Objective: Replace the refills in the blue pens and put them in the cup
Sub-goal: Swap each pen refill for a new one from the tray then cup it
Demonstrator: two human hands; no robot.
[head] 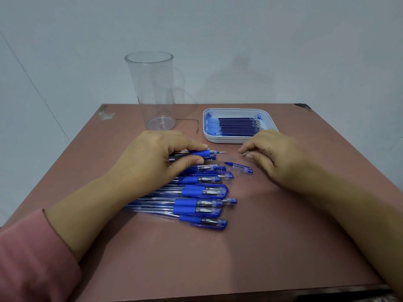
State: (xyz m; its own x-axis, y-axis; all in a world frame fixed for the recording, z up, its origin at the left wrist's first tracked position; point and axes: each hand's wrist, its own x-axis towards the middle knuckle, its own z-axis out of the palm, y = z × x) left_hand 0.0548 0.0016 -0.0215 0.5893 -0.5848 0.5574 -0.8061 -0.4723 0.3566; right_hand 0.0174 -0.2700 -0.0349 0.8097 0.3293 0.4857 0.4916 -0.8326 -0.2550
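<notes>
Head camera, looking down: grips a clear-barrelled pen with a blue rubber collar [200, 154] in the left hand [157, 158], thumb underneath and fingers curled over the barrel, low over the brown-pink tabletop [239, 247]. Points the pen's bare, thin writing tip to the right, toward the right hand [270, 158], with a small gap between the two. Pinches a tiny silvery piece [245, 153] between right thumb and forefinger, the other fingers curled in; too small to identify with certainty.

Just below that gap, lying flat on the tabletop: a loose clear-and-blue pen cap [238, 167], touching neither hand. Nearer the camera, spread in a rough row: a heap of capped blue pens with clear barrels [202, 197], caps to the right, barrels running left under the left wrist and forearm.

Beyond the left hand, standing upright near the table's far edge: a tall clear plastic cup [152, 88]. To its right, just beyond the right hand's knuckles: a shallow white rounded-corner tray [226, 140], smeared with blue ink inside, holding a flat layer of dark blue refills [237, 125] laid side by side, tips to the right.

At lower left, covering the left forearm: a pink sleeve [32, 258]. Behind everything: a plain pale wall [283, 51].
</notes>
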